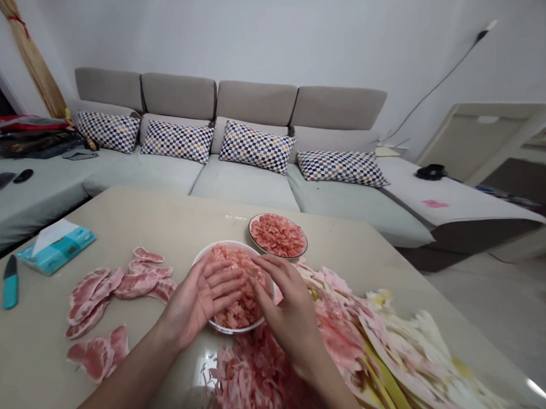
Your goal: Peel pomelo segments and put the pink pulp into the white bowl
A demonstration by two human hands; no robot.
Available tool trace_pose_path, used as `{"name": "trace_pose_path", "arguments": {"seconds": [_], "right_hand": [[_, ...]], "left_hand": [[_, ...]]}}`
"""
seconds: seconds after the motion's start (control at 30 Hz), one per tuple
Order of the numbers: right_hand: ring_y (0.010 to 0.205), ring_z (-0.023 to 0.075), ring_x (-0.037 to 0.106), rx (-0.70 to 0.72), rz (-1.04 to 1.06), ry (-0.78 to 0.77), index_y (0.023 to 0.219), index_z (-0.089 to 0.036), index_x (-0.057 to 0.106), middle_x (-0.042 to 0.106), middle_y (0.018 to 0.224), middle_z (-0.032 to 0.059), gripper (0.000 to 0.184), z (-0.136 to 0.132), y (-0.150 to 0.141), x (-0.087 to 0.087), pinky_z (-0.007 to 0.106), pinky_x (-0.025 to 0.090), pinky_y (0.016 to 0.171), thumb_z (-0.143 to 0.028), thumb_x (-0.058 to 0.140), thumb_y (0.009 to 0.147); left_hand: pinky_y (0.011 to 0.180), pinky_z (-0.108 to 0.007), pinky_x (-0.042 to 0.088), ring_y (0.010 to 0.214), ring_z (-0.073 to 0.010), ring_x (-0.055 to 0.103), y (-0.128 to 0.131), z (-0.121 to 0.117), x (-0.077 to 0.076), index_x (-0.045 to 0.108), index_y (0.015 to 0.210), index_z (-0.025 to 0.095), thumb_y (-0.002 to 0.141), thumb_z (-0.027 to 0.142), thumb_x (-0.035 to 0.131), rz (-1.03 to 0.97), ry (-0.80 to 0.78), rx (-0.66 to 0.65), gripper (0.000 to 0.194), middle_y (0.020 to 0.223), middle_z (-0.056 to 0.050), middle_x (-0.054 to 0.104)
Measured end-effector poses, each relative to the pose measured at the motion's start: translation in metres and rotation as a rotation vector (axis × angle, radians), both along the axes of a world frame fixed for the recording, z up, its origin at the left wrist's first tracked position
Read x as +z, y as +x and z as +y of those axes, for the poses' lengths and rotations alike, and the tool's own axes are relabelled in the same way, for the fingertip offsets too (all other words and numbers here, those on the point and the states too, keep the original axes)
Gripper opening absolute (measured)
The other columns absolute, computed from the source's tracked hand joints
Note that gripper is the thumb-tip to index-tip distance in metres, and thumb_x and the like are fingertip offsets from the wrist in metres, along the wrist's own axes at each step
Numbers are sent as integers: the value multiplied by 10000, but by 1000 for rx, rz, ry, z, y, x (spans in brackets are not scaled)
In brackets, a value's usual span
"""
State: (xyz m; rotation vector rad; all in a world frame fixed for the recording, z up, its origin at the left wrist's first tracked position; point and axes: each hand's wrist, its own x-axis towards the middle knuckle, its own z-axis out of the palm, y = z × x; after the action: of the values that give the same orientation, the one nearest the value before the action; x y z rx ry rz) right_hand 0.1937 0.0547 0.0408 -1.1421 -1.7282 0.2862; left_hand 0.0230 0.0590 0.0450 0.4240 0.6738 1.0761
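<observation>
A white bowl (205, 254) heaped with pink pomelo flesh (237, 310) sits on the table in front of me. My left hand (200, 297) lies palm up at the bowl's left edge, fingers spread over the flesh. My right hand (282, 303) is over the bowl's right side, fingertips pinching into the flesh beside my left fingers. A second, smaller bowl (277, 234) full of pink flesh stands just behind.
Unpeeled pomelo segments (113, 288) lie on the beige table (133, 217) to the left. A heap of pink membranes and yellow-white peel (384, 357) covers the right. A tissue pack (56, 246) and a teal knife (10, 282) are at far left. A grey sofa (238, 179) stands behind.
</observation>
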Motion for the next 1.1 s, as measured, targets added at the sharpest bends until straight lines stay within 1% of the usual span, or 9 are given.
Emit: {"name": "trace_pose_path", "arguments": {"seconds": [0.27, 0.4, 0.53, 0.67, 0.7, 0.77, 0.83, 0.97, 1.1], "right_hand": [[880, 214, 579, 189, -183, -2, 937, -212, 674, 626, 899, 60, 139, -15, -11, 6, 345, 476, 773, -126, 586, 873], [806, 196, 578, 236, -283, -137, 805, -182, 625, 605, 856, 56, 111, -26, -9, 16, 317, 478, 709, -87, 583, 845], [819, 186, 591, 325, -382, -286, 785, -193, 594, 619, 867, 40, 119, -45, 14, 43, 311, 483, 725, -95, 573, 849], [843, 171, 612, 365, -459, -286, 919, -246, 617, 647, 930, 24, 198, -64, 56, 62, 289, 488, 731, -98, 488, 897], [859, 170, 621, 365, -488, -265, 950, -260, 620, 658, 955, 22, 236, -68, 66, 64, 288, 489, 744, -86, 468, 899], [822, 184, 624, 308, -564, -200, 909, -258, 623, 668, 920, 29, 210, -75, 80, 65, 297, 483, 703, -119, 466, 910], [745, 201, 607, 215, -627, -133, 805, -238, 599, 656, 820, 35, 159, -80, 87, 65, 305, 458, 629, -185, 495, 913], [673, 199, 579, 79, -636, -40, 729, -222, 537, 623, 726, 34, 193, -87, 89, 63, 308, 434, 584, -237, 497, 917], [732, 227, 639, -36, -670, 63, 901, -243, 618, 694, 835, 46, 161, -90, 95, 60, 341, 465, 625, -275, 463, 930]], "left_hand": [[938, -367, 482, 1104, -253, 640, 7, -19, 7, 463, 1391, 171, 946, 531, 378, 128, 131, -61, 579, 1337, -175, 600], [1012, -415, 425, 1145, -264, 619, 7, -35, 11, 416, 1436, 209, 941, 571, 345, 246, 248, -133, 617, 1407, -163, 542], [1002, -434, 446, 1139, -259, 626, 7, -55, 17, 451, 1415, 278, 956, 549, 314, 457, 350, -222, 550, 1447, -118, 508], [973, -431, 482, 873, -210, 726, 8, -79, 16, 551, 1341, 286, 971, 361, 385, 836, 520, -296, 412, 1251, -116, 668], [969, -417, 490, 911, -213, 721, 7, -85, 13, 592, 1301, 298, 966, 307, 387, 891, 609, -333, 393, 1275, -108, 654], [1044, -375, 434, 1240, -260, 560, 3, -95, 5, 650, 1236, 312, 902, 222, 495, 989, 870, -343, 379, 1439, -85, 517], [1035, -335, 446, 1267, -253, 536, -6, -102, -5, 658, 1222, 316, 864, 181, 539, 1102, 980, -299, 401, 1411, -91, 543], [969, -335, 512, 1142, -238, 628, -51, -101, -31, 702, 1126, 333, 862, 206, 542, 1416, 879, -100, 334, 1254, -67, 662], [993, -439, 493, 1146, -282, 618, -120, -88, -65, 696, 1136, 275, 845, 283, 538, 1733, 742, 94, 331, 1238, -90, 662]]}}
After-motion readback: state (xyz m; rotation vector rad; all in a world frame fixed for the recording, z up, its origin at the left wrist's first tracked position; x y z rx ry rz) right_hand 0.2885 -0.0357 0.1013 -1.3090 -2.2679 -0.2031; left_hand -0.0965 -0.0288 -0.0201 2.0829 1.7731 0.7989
